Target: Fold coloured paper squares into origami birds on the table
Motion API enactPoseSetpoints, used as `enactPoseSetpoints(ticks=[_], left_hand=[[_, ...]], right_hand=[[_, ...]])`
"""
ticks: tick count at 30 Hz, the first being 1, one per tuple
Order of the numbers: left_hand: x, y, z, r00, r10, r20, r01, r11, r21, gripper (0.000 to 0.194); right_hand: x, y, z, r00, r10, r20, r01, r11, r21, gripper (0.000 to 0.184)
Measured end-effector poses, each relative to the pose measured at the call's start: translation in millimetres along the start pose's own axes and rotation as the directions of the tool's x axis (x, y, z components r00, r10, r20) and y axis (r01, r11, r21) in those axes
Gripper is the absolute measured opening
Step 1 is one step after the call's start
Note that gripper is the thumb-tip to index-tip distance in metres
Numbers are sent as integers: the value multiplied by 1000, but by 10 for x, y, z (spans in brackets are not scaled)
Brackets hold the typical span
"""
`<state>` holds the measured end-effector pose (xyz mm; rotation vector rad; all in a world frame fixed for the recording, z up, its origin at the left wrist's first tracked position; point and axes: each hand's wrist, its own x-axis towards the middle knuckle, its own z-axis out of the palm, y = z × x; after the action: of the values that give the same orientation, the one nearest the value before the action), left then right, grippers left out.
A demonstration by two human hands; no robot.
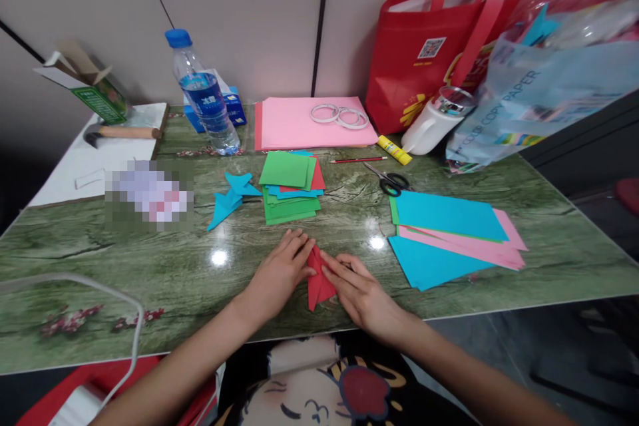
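A folded piece of red paper lies on the table close to its front edge, pointed at the lower left. My left hand presses on its upper left side, the thumb against the paper and the fingers curled over its top. From the right, my right hand holds the paper down with its fingers pressed together. Just beyond my hands is a stack of green, blue and red paper squares. Left of that stack sits a folded blue paper shape.
Blue and pink paper sheets lie at the right, near black scissors, a pencil and a glue stick. Behind stand a water bottle, a white mug and a red bag. A hammer lies back left.
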<state>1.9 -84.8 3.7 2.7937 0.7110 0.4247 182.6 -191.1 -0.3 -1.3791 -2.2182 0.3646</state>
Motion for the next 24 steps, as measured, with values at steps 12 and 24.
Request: enactPoseSetpoints(ticks=[12,24], left_hand=[[12,14,-3,999,-14,29,13,999,38,35],[-84,13,97,994,-38,-105,34,999,-36,39]], right_hand=[[-17,22,26,1000,-17,20,18,999,-41,39],[-27,-1,66,1000,-9,24,12,990,-142,38]])
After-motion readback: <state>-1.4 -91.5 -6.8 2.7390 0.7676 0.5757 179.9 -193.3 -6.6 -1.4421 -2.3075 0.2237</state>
